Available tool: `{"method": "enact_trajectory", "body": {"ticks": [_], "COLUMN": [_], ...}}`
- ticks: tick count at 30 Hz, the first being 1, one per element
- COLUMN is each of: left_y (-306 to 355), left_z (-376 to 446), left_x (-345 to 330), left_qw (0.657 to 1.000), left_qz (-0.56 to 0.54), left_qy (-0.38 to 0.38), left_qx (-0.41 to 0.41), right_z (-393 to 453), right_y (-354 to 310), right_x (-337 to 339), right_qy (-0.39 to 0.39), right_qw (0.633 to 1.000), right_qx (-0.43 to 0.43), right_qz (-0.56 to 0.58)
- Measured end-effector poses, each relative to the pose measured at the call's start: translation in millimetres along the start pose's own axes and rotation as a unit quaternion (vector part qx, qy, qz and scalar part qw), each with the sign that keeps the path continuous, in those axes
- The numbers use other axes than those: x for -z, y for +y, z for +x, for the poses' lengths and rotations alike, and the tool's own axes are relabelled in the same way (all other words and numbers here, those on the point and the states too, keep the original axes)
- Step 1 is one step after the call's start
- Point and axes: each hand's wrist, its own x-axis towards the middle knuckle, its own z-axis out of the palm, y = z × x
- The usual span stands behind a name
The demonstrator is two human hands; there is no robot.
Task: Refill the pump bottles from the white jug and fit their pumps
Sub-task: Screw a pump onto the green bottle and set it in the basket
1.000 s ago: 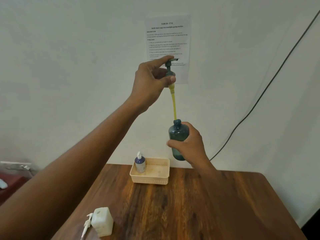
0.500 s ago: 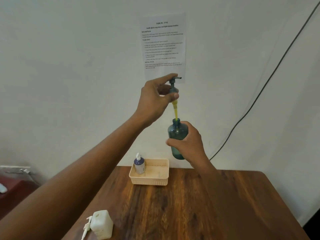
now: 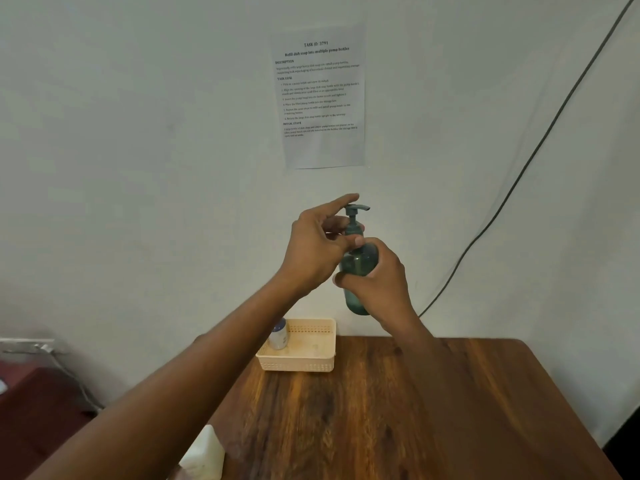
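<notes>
A dark teal pump bottle (image 3: 356, 268) is held upright in the air above the far edge of the wooden table (image 3: 415, 410). My right hand (image 3: 379, 282) wraps around its body. My left hand (image 3: 320, 247) pinches the teal pump (image 3: 355, 216), whose collar now sits on the bottle's neck; its tube is inside and out of sight. The white jug (image 3: 204, 457) stands at the table's near left edge, partly behind my left forearm. A small bottle (image 3: 278, 336) with a dark top stands in the cream basket (image 3: 311, 363).
A printed sheet (image 3: 320, 95) is taped to the wall above my hands. A dark cable (image 3: 519, 174) runs diagonally down the wall to the right. A dark red surface (image 3: 31, 403) lies left of the table.
My left hand has come down with the pump, sliding its yellow tube fully into the bottle. The bottle stays in my right hand. The camera has tilted, so the jug sits lower in view.
</notes>
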Motion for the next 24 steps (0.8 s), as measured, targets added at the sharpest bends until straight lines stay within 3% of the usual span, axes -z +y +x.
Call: {"method": "enact_trajectory", "body": {"ticks": [7, 13, 24], "left_y": [-4, 1, 0], "left_z": [6, 8, 16], "left_x": [4, -2, 18], "left_qw": [0.999, 0.998, 0.989], "left_qz": [0.03, 0.009, -0.088], "left_qy": [-0.014, 0.049, -0.1], "left_qx": [0.024, 0.027, 0.059], "right_z": [-1, 1, -2], "right_y": [2, -3, -2], "right_x": [-3, -6, -2], "right_qy": [0.006, 0.007, -0.001], "right_qw": [1.0, 1.0, 0.999], "right_qx": [-0.008, -0.009, -0.028], "right_qz": [-0.002, -0.001, 0.029]}}
